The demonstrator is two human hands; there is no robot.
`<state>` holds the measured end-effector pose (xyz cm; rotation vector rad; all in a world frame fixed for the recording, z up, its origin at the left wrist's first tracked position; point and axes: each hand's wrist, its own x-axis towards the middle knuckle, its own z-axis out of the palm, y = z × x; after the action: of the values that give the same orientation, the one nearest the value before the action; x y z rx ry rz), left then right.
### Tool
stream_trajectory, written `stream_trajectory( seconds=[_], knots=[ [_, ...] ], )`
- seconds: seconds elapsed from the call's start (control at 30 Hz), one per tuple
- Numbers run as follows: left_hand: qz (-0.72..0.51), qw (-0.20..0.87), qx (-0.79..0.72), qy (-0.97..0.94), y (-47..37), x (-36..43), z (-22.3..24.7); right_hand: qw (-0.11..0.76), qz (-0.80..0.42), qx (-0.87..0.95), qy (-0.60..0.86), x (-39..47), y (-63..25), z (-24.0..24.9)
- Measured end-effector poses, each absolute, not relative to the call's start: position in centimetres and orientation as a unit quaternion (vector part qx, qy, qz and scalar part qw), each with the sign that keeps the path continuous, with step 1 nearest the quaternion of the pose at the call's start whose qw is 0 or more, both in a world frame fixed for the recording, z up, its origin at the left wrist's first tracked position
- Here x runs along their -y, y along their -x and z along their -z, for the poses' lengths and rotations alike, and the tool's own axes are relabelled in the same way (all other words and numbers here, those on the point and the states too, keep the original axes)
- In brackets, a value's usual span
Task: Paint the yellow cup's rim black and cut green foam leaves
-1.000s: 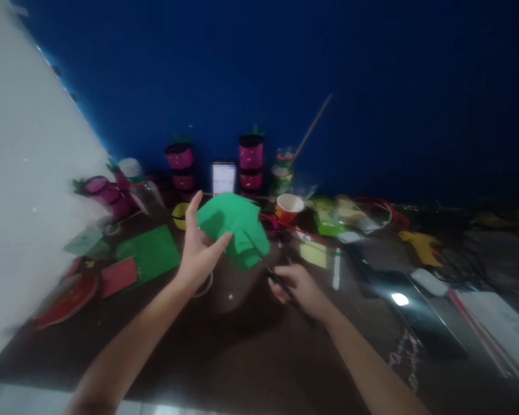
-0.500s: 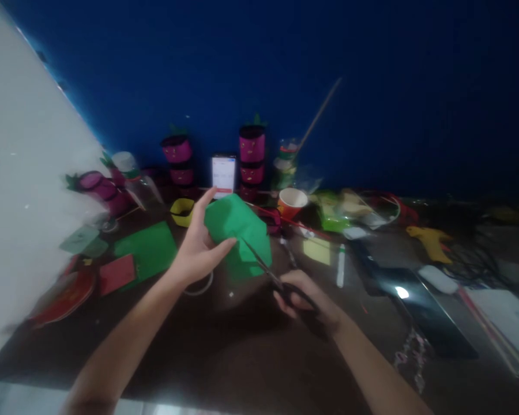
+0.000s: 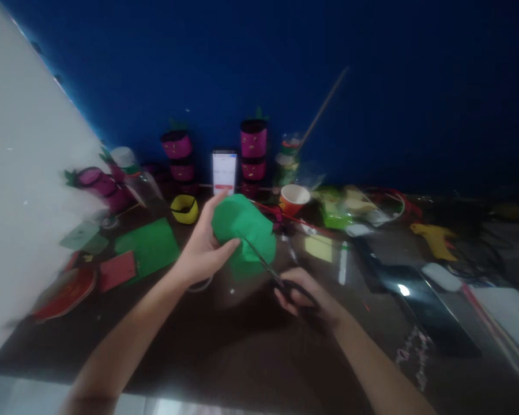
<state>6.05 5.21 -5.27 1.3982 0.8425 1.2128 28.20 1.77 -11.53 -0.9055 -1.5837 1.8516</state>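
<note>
My left hand (image 3: 203,253) pinches a green sheet (image 3: 242,222), paper or felt, by its left edge, thumb in front. The sheet is held up over the dark table, and its outline is uneven, with a small notch on the right. My right hand (image 3: 311,297) is wrapped round the dark handles of a pair of scissors (image 3: 266,266). Their blades point up and left over the lower part of the sheet, tip near my left thumb. Blur hides whether the blades are apart. Behind the sheet stands a lit phone (image 3: 224,172).
Purple segmented figures (image 3: 254,144) and a plastic bottle (image 3: 140,181) stand at the back. An orange cup (image 3: 293,200) and yellow ring (image 3: 184,209) stand nearer. Green sheet material (image 3: 153,248) and a red piece (image 3: 118,271) lie left. Rightward are a white marker (image 3: 343,263), black tablet-like slab (image 3: 436,311) and yellow glue gun (image 3: 436,239).
The green sheet has shifted slightly right and turned a little, its outline looking rounder. Both hands keep nearly the same pose, and the view has moved slightly.
</note>
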Motion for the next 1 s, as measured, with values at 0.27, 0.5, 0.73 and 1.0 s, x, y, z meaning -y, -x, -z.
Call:
stream_trajectory(
  seconds=[0.27,0.5,0.73,1.0],
  knots=[
    [-0.493,0.521,-0.348,-0.604,-5.6,-5.5,5.5,0.255,-0.69,0.601,0.311,-2.0,-28.2,11.5],
    [-0.471,0.523,-0.35,-0.618,-5.3,-5.6,5.3,0.243,-0.705,0.585,0.319,-2.0,-28.1,11.7],
    [-0.452,0.511,-0.366,-0.632,-5.0,-5.5,5.1,0.231,-0.713,0.577,0.325,-2.0,-28.1,11.6],
    [-0.437,0.534,-0.368,-0.624,-5.0,-5.6,5.1,0.214,-0.712,0.586,0.322,-2.0,-28.2,11.6]
  ],
)
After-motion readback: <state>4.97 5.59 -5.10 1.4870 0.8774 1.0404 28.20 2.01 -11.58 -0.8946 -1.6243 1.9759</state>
